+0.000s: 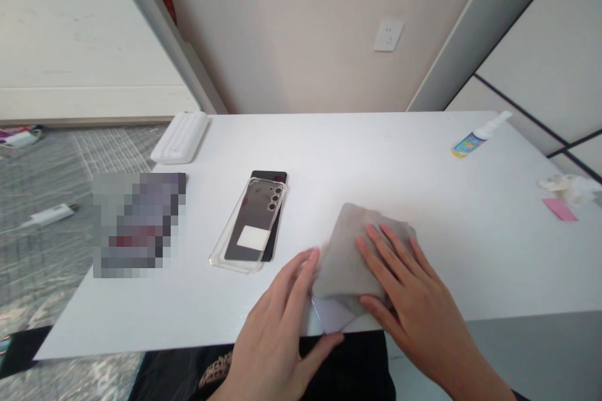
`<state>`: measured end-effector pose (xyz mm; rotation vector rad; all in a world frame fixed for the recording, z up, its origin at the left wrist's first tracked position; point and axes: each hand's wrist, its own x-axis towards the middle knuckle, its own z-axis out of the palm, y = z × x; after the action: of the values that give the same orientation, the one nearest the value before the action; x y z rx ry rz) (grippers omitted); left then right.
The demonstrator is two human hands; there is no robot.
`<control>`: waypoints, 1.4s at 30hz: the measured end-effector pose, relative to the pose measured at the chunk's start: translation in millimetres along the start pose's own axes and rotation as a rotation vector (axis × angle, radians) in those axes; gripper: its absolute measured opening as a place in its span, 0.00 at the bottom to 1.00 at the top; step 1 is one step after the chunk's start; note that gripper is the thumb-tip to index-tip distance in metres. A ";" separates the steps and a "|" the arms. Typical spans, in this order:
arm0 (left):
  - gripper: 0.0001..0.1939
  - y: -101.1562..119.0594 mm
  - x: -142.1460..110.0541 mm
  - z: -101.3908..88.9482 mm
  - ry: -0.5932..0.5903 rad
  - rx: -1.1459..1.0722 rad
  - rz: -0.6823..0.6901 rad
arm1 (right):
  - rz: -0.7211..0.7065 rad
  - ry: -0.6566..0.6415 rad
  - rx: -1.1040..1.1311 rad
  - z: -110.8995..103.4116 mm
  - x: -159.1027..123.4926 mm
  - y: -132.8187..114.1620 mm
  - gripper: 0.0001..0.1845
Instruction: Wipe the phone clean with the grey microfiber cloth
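Open left hand [277,310] and open right hand [416,297] press flat on a grey cloth [350,257] covering a pale flat piece [333,316] at the counter [423,156] edge, with a clear phone case [249,197] lying apart, unfitted, atop a black phone [239,241].

**Legible markings: none**
The label on the spray bottle [471,141] is too small to read; the white sticker [253,238] on the clear phone case [248,224] shows no readable text.

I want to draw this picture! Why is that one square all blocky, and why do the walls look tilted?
In the head view, the patch is pixelated, hiding what lies there; the edges beside the wall lean, probably from a wide lens; the light is soft, with faint shadows.
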<state>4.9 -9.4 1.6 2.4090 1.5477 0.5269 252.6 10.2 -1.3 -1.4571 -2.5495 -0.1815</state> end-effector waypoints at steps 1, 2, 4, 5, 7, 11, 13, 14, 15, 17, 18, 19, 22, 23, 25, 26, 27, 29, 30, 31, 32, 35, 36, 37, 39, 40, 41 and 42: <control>0.52 -1.0 0.0 0.3 0.002 0.009 0.008 | -0.028 0.001 0.000 -0.9 0.3 -3.3 0.35; 0.50 -2.1 -0.2 0.6 0.005 0.019 0.019 | -0.089 -0.004 0.009 -1.8 0.4 -6.9 0.35; 0.46 -4.3 -0.8 1.6 0.019 0.040 0.039 | -0.230 -0.020 0.035 -3.4 0.4 -12.2 0.35; 0.45 -5.1 -1.2 2.3 0.031 0.049 0.048 | -0.262 -0.024 0.044 -3.9 0.5 -12.8 0.35; 0.44 -6.2 -1.7 3.8 0.067 0.063 0.059 | -0.182 -0.023 0.032 -3.9 1.1 -10.5 0.35; 0.39 -6.2 0.2 6.3 0.118 0.087 0.071 | -0.070 -0.048 0.006 -2.1 4.3 -7.5 0.35; 0.37 -6.0 1.8 6.8 0.137 0.111 0.078 | -0.186 -0.082 0.018 -2.2 6.2 -9.5 0.37; 0.37 -6.0 2.2 7.0 0.141 0.119 0.078 | -0.212 -0.096 0.018 -2.6 7.0 -10.2 0.38; 0.37 -6.0 2.4 7.3 0.146 0.122 0.080 | -0.191 -0.103 0.014 -3.1 7.8 -10.3 0.37; 0.38 -6.2 1.7 8.1 0.155 0.120 0.086 | -0.060 -0.104 -0.004 -4.3 9.4 -9.3 0.36; 0.39 -6.3 1.0 8.7 0.156 0.119 0.085 | -0.001 -0.101 -0.011 -4.8 10.1 -8.7 0.36; 0.39 -6.3 0.4 9.3 0.157 0.119 0.084 | 0.024 -0.105 -0.012 -5.3 10.9 -8.6 0.37; 0.40 -6.6 -0.3 10.8 0.163 0.132 0.089 | -0.102 -0.150 0.013 -6.5 13.2 -10.0 0.38; 0.40 -6.8 0.1 11.0 0.169 0.136 0.093 | -0.150 -0.169 0.023 -6.9 13.8 -10.1 0.39; 0.40 -7.3 1.3 10.7 0.172 0.137 0.101 | -0.148 -0.186 0.026 -7.8 14.8 -8.7 0.40; 0.40 -7.6 1.9 10.4 0.176 0.136 0.105 | -0.095 -0.177 0.015 -8.6 15.0 -7.7 0.40; 0.40 -7.9 2.2 9.9 0.177 0.135 0.107 | -0.034 -0.161 0.000 -9.4 15.0 -7.1 0.40; 0.40 -8.4 1.8 9.1 0.179 0.138 0.117 | -0.003 -0.138 -0.016 -11.3 14.5 -8.2 0.40; 0.39 -8.6 1.1 8.8 0.178 0.143 0.122 | -0.054 -0.143 -0.011 -12.0 14.2 -9.8 0.40; 0.38 -8.9 0.3 8.5 0.170 0.145 0.125 | -0.132 -0.157 0.000 -12.4 13.8 -11.5 0.41; 0.37 -9.1 -0.6 8.4 0.163 0.146 0.127 | -0.205 -0.176 0.010 -12.4 13.6 -12.8 0.42; 0.37 -9.4 -1.9 8.7 0.157 0.139 0.126 | -0.175 -0.173 -0.018 -9.6 13.4 -12.9 0.40; 0.39 -9.4 -1.7 9.1 0.160 0.136 0.128 | -0.104 -0.157 -0.038 -8.2 13.5 -12.4 0.40; 0.40 -9.4 -1.3 9.4 0.156 0.135 0.127 | -0.057 -0.139 -0.053 -6.9 13.5 -12.3 0.40; 0.40 -9.2 -0.2 10.1 0.149 0.139 0.127 | -0.094 -0.125 -0.053 -5.2 13.6 -13.3 0.40; 0.39 -9.1 0.3 10.2 0.151 0.145 0.126 | -0.161 -0.133 -0.041 -4.9 13.6 -13.9 0.39; 0.39 -9.0 0.5 10.3 0.153 0.151 0.129 | -0.225 -0.143 -0.027 -4.8 13.5 -14.1 0.40; 0.40 -8.9 0.7 10.1 0.156 0.154 0.132 | -0.254 -0.151 -0.021 -4.9 13.3 -13.7 0.39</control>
<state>1.9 -5.1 -10.9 2.6584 1.5489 0.6584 234.7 13.4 6.5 -1.1899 -2.8591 -0.1411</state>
